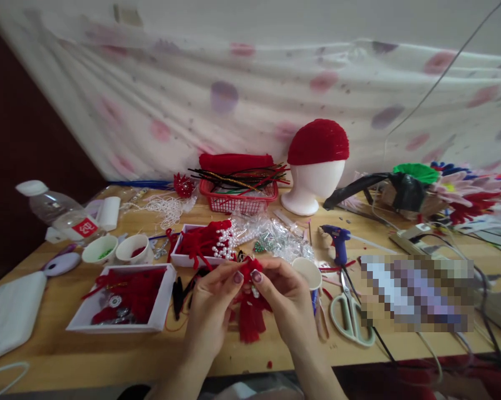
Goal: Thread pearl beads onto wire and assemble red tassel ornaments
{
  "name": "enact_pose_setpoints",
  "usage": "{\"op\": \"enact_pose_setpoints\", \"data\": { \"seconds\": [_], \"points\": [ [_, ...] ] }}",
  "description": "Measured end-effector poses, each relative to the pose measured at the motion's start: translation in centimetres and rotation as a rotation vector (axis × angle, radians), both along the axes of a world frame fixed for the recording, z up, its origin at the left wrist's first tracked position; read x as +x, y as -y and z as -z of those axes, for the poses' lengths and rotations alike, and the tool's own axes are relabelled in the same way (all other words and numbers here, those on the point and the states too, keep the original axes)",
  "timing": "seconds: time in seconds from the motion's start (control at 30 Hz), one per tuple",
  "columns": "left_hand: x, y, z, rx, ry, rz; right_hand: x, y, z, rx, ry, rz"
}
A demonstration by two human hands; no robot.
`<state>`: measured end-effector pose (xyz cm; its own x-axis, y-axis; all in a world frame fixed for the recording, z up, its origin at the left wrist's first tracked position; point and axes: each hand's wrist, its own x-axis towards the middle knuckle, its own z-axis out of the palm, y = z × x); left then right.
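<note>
Above the front of the table, my left hand [214, 303] and my right hand [286, 297] pinch a small red fuzzy ornament [252, 316] between thumbs and fingers. A red tassel hangs down from it, and white pearl beads show by my right thumb. Part of the ornament is hidden behind my fingers. Just behind my hands is a white box [179, 259] of red fuzzy pieces with pearl-tipped ends. To the left of my left hand, a larger white box [162, 311] holds red pieces and silvery parts.
Scissors [350, 314] lie to the right, near a blue glue gun [340, 244] and a white cup [307, 272]. A foam head [312, 186] wears a red cap behind. Paper cups [100, 250], a plastic bottle [60, 211] and a white power bank [12, 311] stand left. Cables cross the right side.
</note>
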<state>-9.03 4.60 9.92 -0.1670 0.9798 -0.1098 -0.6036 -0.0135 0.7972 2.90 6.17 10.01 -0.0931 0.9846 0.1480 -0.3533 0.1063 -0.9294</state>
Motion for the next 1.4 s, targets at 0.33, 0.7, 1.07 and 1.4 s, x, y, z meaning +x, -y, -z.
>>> {"op": "enact_pose_setpoints", "data": {
  "seconds": [0.33,0.7,1.07,1.4],
  "points": [
    [-0.4,-0.3,0.7,-0.070,-0.012,-0.032,0.0,-0.3,0.5,-0.007,0.062,0.063],
    [-0.1,0.2,1.9,0.018,-0.383,-0.159,0.2,0.4,1.1,0.102,0.184,0.140],
    [0.5,0.3,2.4,0.182,-0.632,-0.229,0.3,1.3,1.9,0.060,0.041,0.196],
    [0.5,0.6,3.3,0.321,-0.877,-0.326,0.7,1.1,2.0,0.018,0.055,0.182]
  ]
}}
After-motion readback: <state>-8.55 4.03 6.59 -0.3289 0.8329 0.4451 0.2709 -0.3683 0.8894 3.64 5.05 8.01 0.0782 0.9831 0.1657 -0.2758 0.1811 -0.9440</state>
